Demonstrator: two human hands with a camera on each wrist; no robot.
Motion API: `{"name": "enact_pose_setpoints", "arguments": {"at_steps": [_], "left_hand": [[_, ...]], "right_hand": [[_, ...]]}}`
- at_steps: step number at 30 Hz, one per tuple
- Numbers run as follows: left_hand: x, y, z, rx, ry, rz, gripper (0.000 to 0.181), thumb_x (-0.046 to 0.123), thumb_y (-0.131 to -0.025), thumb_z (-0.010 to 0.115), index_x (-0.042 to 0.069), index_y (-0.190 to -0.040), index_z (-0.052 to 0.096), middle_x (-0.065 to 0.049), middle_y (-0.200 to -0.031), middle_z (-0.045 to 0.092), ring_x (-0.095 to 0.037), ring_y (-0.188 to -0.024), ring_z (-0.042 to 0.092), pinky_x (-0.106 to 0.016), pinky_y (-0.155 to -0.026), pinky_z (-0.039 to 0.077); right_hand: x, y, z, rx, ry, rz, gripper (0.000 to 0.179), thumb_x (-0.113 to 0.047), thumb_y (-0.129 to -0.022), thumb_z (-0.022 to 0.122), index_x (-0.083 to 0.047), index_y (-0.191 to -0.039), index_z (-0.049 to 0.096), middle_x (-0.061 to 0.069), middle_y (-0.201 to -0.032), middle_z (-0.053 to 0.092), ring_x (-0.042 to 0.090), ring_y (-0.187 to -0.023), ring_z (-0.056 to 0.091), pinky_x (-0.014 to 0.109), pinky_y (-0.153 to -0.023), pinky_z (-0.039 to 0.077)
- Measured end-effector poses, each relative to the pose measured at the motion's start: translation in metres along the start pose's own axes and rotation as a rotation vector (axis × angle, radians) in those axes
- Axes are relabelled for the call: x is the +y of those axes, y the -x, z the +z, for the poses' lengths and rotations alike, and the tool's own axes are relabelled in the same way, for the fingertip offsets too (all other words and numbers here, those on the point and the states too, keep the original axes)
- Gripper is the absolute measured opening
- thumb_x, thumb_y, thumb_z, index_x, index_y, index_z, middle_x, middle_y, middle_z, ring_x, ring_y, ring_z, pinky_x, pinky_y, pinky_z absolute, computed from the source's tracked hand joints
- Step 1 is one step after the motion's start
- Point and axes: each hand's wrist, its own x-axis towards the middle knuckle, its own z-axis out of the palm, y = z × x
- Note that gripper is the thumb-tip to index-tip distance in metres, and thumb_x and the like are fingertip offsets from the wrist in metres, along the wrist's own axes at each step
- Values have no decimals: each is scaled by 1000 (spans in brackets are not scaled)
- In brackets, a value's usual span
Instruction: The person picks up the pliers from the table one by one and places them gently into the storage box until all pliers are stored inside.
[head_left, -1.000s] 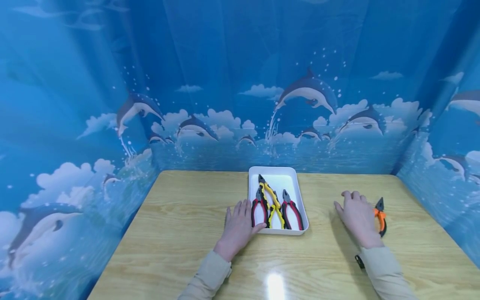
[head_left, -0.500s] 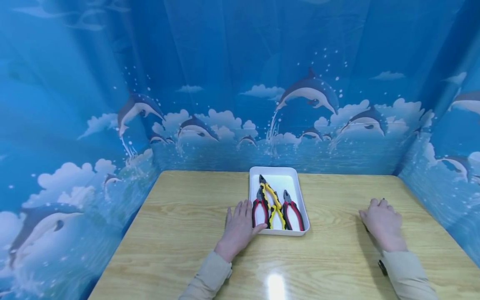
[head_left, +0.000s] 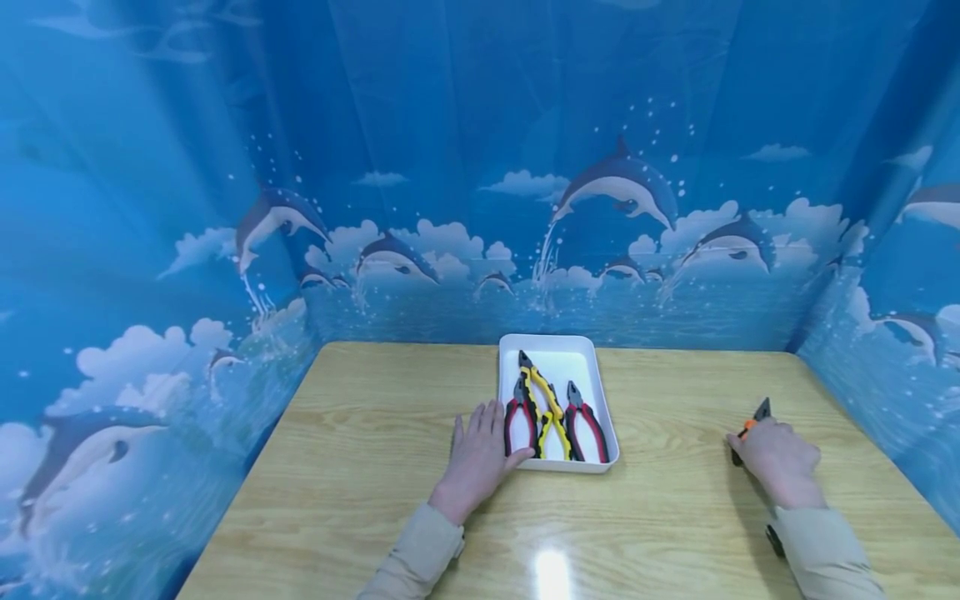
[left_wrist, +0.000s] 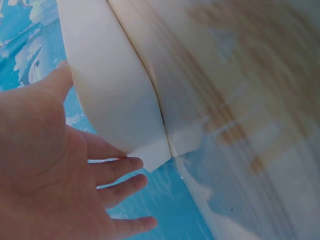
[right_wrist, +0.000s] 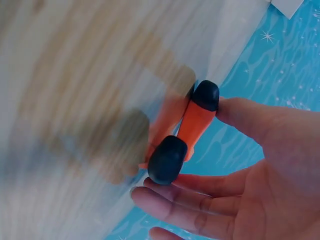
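A white tray [head_left: 572, 360] holds two pliers with red-and-black handles [head_left: 587, 429] and a pair with yellow-and-black handles [head_left: 543, 390]. My left hand [head_left: 474, 458] rests along the tray's left side, its thumb over the near rim. In the left wrist view its fingers are nearly straight against the tray wall [left_wrist: 112, 90]. At the right of the table my right hand [head_left: 780, 460] holds orange-and-black pliers [head_left: 762, 410], the dark nose pointing away. The right wrist view shows thumb and fingers either side of the orange handles [right_wrist: 197, 122], right at the tabletop.
The wood-grain table [head_left: 360, 433] stretches out on both sides of the tray. A blue curtain with dolphins [head_left: 450, 167] hangs behind the table and along both sides. Light glares off the tabletop near the front.
My right hand has moved to the right, over the orange-handled pliers, and now grips them, with their nose showing past the fingers. My left hand and the tray stay in place.
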Motion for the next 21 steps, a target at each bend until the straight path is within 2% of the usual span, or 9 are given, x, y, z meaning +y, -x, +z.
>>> {"name": "enact_pose_setpoints", "arguments": {"at_steps": [10,14,21], "left_hand": [[0,0,1,5,-3,1,88,62,-99,49,-4,-154,35,-23,-158,37,-38,-146,36,-65,-115,30],[0,0,1,7,-6,2,87,62,-99,50,-4,-154,36,-22,-158,38,-38,-146,37,-65,-115,31],[1,-1,1,-6,-16,-3,88,63,-99,48,-4,-155,35,-22,-158,38,-38,-146,37,-64,-115,31]], "right_hand": [[-2,2,-3,-27,-29,-11,62,-37,-100,60,24,-89,53,37,-80,54,49,-69,62,55,-58,50],[-4,2,-4,-59,-17,-22,65,-39,-100,60,26,-96,50,36,-84,54,48,-71,62,58,-62,52],[-10,4,-3,-61,-22,-72,61,-39,-97,63,21,-92,54,35,-86,55,50,-74,63,59,-63,53]]}}
